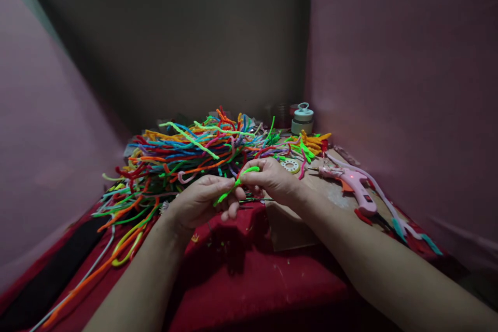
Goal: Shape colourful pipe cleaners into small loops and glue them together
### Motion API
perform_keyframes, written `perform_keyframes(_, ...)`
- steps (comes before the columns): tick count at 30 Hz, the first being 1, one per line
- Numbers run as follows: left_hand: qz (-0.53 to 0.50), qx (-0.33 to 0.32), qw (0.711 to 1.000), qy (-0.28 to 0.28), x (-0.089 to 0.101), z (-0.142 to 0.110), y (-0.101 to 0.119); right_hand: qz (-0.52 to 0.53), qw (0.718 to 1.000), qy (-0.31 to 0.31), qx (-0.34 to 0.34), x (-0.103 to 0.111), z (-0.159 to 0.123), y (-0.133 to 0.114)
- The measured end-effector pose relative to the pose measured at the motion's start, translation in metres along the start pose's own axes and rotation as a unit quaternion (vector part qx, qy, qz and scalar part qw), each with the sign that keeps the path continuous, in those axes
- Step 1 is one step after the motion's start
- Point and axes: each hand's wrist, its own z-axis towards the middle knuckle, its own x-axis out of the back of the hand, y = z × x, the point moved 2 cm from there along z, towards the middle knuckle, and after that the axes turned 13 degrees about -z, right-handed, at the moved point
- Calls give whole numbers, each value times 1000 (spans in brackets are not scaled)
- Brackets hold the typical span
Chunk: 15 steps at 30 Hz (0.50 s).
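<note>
A short bright green pipe cleaner piece (223, 197) is held between my two hands above the red cloth. My left hand (204, 194) pinches it between thumb and fingers near its middle. From the right, my right hand (268, 177) grips the same piece with thumb and index finger, close to the left fingertips. One green end sticks out toward the lower left, and a looped end shows above the right thumb. The fingers hide the part between. Just behind the hands lies a large pile of coloured pipe cleaners (187, 148).
At right a pink glue gun (356, 187) with a red light rests on a brown board (322, 192). A white ring-shaped spool (290, 166) and a pale green jar (302, 120) stand behind my right hand. Orange pipe cleaners (311, 141) lie nearby. Red cloth (252, 280) covers the table.
</note>
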Motion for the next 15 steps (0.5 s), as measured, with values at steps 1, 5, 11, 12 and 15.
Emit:
perform_keyframes(1,11,-3,1000,0,-1,0,0,-4,1000,7,-1,0,0,0)
perform_keyframes(5,179,-49,981,49,-5,1,3,-14,999,33,-18,0,4,5)
perform_keyframes(11,701,-242,651,164,-15,8,-4,81,990,62,-100,1,11,20)
perform_keyframes(12,739,-253,602,163,-16,9,-7,108,985,66,-119,0,11,22)
perform_keyframes(15,794,-301,497,177,-19,8,-10,176,968,72,-164,0,9,21)
